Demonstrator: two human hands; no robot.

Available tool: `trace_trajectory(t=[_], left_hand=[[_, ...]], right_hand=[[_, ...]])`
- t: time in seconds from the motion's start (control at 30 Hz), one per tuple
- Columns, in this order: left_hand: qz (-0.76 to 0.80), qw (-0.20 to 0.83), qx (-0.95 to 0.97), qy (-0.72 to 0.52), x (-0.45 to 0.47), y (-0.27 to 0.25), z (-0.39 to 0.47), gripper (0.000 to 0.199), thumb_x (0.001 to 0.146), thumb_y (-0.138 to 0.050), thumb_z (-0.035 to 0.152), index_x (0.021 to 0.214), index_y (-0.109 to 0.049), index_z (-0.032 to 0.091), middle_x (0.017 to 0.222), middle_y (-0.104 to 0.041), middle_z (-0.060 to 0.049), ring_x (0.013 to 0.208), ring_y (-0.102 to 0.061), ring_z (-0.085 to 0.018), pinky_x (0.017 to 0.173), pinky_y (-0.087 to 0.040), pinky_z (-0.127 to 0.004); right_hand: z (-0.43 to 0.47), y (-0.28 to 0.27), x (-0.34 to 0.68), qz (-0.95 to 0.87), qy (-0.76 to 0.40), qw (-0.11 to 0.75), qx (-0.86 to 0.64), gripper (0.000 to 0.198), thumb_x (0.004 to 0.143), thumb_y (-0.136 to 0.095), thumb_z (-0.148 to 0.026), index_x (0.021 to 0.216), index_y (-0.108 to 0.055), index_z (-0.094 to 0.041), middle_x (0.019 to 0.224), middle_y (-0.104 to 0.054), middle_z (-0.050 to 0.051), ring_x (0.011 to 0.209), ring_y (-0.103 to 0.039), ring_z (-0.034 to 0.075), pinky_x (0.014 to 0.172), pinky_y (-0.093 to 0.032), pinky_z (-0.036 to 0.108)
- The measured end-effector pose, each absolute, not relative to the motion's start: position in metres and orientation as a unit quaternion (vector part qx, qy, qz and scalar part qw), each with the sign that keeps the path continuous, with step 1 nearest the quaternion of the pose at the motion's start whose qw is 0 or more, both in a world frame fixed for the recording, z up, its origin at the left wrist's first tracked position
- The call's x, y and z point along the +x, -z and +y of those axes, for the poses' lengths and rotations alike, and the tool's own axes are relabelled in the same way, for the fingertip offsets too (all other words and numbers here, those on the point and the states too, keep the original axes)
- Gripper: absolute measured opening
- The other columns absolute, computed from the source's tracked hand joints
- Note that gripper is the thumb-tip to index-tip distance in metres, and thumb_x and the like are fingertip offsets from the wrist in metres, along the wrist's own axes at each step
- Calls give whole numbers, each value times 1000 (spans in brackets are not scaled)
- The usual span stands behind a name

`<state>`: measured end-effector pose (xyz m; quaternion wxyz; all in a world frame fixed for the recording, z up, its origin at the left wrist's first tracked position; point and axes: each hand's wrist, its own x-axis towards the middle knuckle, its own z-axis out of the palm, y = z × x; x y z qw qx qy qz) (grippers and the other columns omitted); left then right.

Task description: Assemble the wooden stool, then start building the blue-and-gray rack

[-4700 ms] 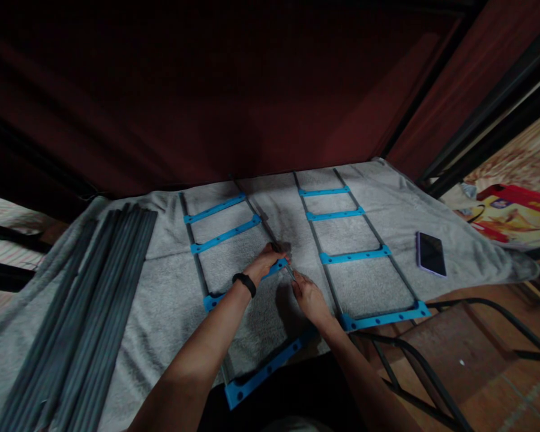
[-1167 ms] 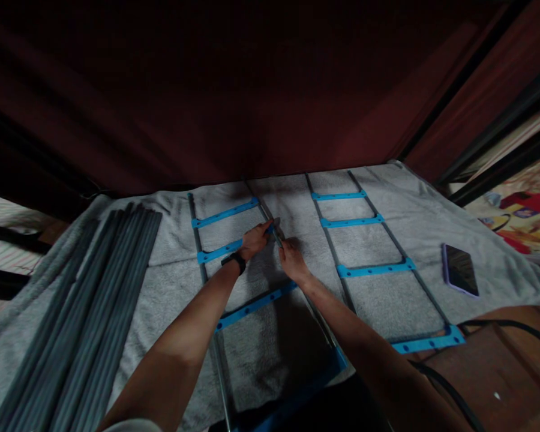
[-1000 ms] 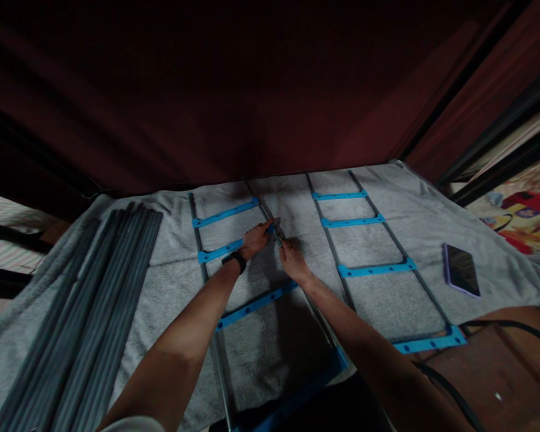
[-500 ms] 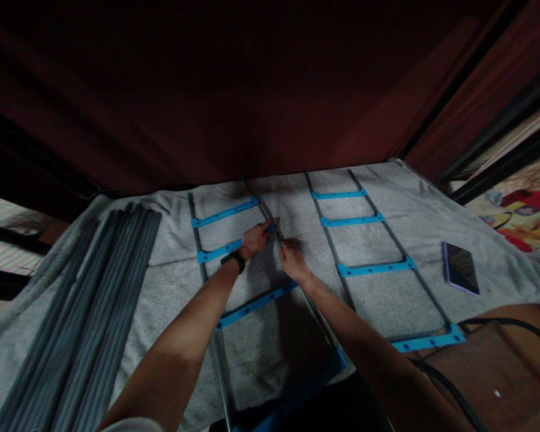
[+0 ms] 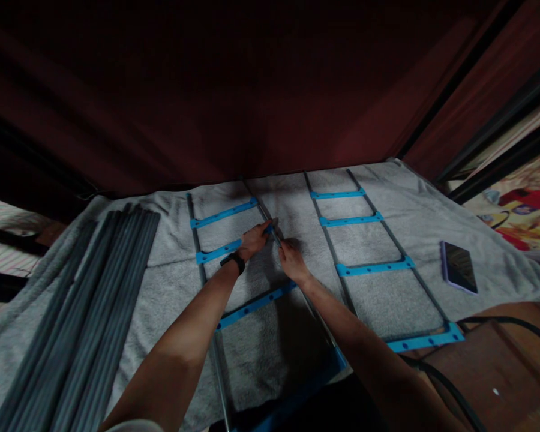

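Note:
In front of me lies a ladder-like frame of grey metal tubes with blue crosspieces [image 5: 256, 305]. My left hand [image 5: 254, 239], with a dark band on its wrist, is closed on the end of a blue crosspiece [image 5: 225, 249] where it meets the right-hand tube. Just nearer to me, my right hand [image 5: 292, 259] is wrapped round that same grey tube [image 5: 264, 211]. A second frame of tubes and blue crosspieces [image 5: 375, 267] lies to the right, apart from both hands.
A bundle of grey tubes [image 5: 94, 312] lies at the left on the grey blanket [image 5: 171, 300]. A phone [image 5: 459, 267] rests at the right, near a black cable [image 5: 513, 324] and a brown board [image 5: 481, 366]. A dark red panel [image 5: 252, 108] rises behind.
Both hands keep their places on the frame, with hardly any shift. The whole view has slid very slightly.

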<state>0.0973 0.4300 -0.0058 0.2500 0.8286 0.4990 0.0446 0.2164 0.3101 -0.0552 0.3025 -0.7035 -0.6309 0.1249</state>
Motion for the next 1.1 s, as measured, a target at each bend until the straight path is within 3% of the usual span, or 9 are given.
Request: trace_trajectory(t=[0.57, 1.1], left_hand=[[498, 269, 823, -49, 97, 7, 432, 62, 91, -49, 24, 151, -39, 34, 148, -53, -3, 133, -51, -30, 110, -39, -47], [517, 259, 814, -55, 100, 5, 428, 57, 92, -53, 29, 148, -44, 35, 142, -59, -3, 126, -57, -30, 108, -42, -46]], right_hand=[[309, 50, 216, -630, -143, 262, -717, 32, 99, -38, -19, 120, -60, -11, 113, -68, 16, 108, -64, 21, 96, -48, 31], [310, 44, 213, -623, -147, 245, -728, 31, 99, -37, -18, 118, -61, -12, 112, -69, 15, 104, -65, 21, 92, -48, 29]])
